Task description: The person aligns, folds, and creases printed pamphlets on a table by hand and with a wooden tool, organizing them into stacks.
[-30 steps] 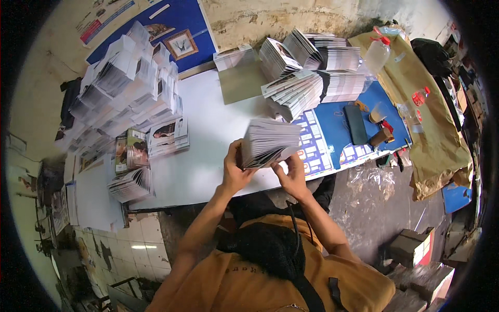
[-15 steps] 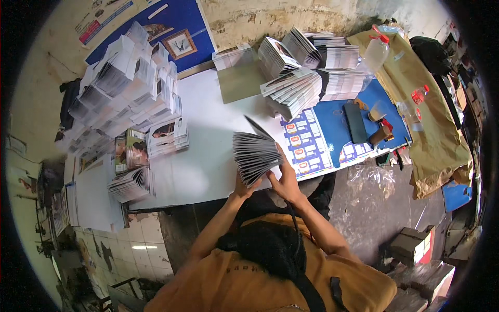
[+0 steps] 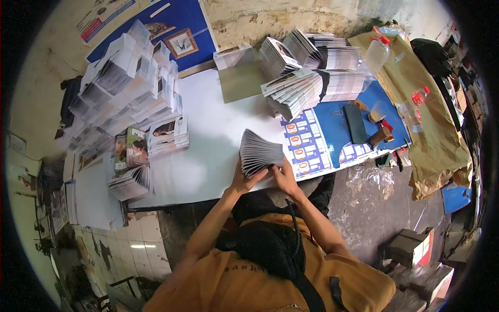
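A fanned stack of booklets (image 3: pixel 261 151) is held up between my two hands over the near edge of the white-topped table (image 3: pixel 208 171). My left hand (image 3: pixel 244 179) grips its left and lower side, with the thumb across the front. At the lower right, my right hand (image 3: pixel 284 176) closes on the same stack, its thumb near the left one. The edges spread like a fan, open toward the far left. Some fingers are hidden behind the stack.
Tall piles of booklets (image 3: pixel 125 83) stand at the left, with a smaller fanned stack (image 3: pixel 130 183) near the edge. More fanned stacks (image 3: pixel 296 91) sit at the back. On the right are a dark phone (image 3: pixel 355 124), a cup (image 3: pixel 378 111), a plastic bottle (image 3: pixel 378 52) and brown paper (image 3: pixel 434 135).
The booklet that stuck up from the top of the stack now lies in line with the others. My left hand has shifted up and its thumb lies across the front.
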The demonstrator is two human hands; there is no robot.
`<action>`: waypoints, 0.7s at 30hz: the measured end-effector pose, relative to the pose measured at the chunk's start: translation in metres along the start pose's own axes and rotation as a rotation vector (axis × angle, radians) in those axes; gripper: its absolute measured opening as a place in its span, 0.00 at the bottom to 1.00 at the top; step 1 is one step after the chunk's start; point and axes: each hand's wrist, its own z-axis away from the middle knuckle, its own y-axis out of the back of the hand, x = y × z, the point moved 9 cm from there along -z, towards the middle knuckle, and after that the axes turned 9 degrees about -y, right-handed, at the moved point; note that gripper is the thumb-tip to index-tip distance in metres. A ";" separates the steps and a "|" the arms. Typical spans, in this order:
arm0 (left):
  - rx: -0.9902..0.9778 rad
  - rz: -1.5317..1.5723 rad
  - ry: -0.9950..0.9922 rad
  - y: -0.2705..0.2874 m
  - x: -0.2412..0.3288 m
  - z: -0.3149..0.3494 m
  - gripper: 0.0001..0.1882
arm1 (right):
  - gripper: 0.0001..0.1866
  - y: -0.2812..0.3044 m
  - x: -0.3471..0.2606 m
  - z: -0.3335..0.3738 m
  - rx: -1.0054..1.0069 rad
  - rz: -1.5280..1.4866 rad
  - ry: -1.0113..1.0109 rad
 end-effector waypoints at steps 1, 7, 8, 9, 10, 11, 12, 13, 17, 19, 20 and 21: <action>0.006 -0.064 -0.001 0.000 -0.001 -0.004 0.34 | 0.23 0.001 0.006 -0.002 0.016 -0.010 -0.007; -0.006 -0.479 -0.116 -0.001 0.071 -0.044 0.27 | 0.29 0.010 0.040 -0.008 0.039 -0.390 -0.181; -0.055 -0.710 -0.193 -0.004 0.098 -0.052 0.28 | 0.32 0.015 0.039 -0.006 0.070 -0.644 -0.157; -0.132 -0.865 -0.212 -0.006 0.118 -0.056 0.28 | 0.37 0.035 0.021 -0.004 0.189 -0.593 -0.077; -0.207 -1.019 -0.233 -0.008 0.128 -0.059 0.29 | 0.40 0.056 0.003 0.000 0.273 -0.433 -0.043; -0.193 -1.023 -0.222 -0.001 0.126 -0.060 0.29 | 0.42 0.065 -0.032 0.006 0.308 -0.305 0.080; -0.278 -1.100 -0.177 0.000 0.110 -0.060 0.30 | 0.44 0.072 -0.067 0.015 0.346 -0.173 0.203; -0.369 -1.175 -0.132 -0.002 0.096 -0.057 0.31 | 0.44 0.072 -0.098 0.021 0.324 -0.001 0.302; -0.411 -1.152 -0.084 -0.001 0.085 -0.056 0.31 | 0.47 0.041 -0.170 0.045 0.220 0.464 0.615; -0.415 -1.105 -0.036 0.002 0.079 -0.056 0.30 | 0.51 0.035 -0.164 0.040 0.189 0.450 0.602; -0.414 -1.105 -0.035 0.003 0.076 -0.053 0.30 | 0.51 0.034 -0.150 0.037 0.188 0.450 0.602; -0.315 -1.063 -0.040 0.013 0.076 -0.051 0.27 | 0.52 0.044 -0.125 0.023 0.213 0.260 0.477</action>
